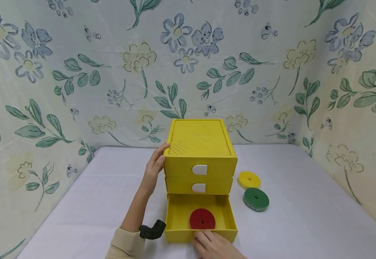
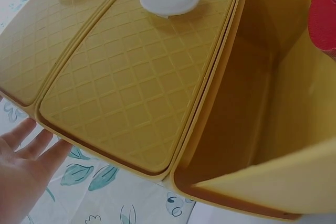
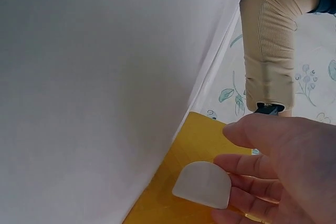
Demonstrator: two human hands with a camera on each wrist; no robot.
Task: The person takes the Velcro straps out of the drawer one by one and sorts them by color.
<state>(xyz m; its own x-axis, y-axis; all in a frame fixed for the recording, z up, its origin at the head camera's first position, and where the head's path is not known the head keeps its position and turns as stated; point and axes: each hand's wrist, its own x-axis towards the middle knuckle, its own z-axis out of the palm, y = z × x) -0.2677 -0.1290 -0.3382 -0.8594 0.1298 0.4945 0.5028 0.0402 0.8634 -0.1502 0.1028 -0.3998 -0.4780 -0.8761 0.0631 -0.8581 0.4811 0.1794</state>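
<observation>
A yellow three-drawer cabinet [image 1: 202, 137] stands on the table, its bottom drawer [image 1: 179, 212] pulled out. Inside that drawer sits a flat red disc [image 1: 202, 218] with a small centre hole. My left hand [image 1: 153, 168] rests against the cabinet's left side, near the top drawer, and its spread fingertips touch the edge in the left wrist view. At the bottom drawer's front is my right hand [image 1: 215, 246], fingertips at the front panel's upper edge. The right wrist view has its fingers beside the white handle [image 3: 202, 184], thumb held apart from it.
To the cabinet's right, a yellow disc [image 1: 249, 179] and a green disc [image 1: 256, 199] lie on the white-covered table [image 1: 304, 216]. The two upper drawers are closed, each with a white handle [image 1: 199, 169]. Floral cloth [image 1: 116, 72] hangs behind and at the sides.
</observation>
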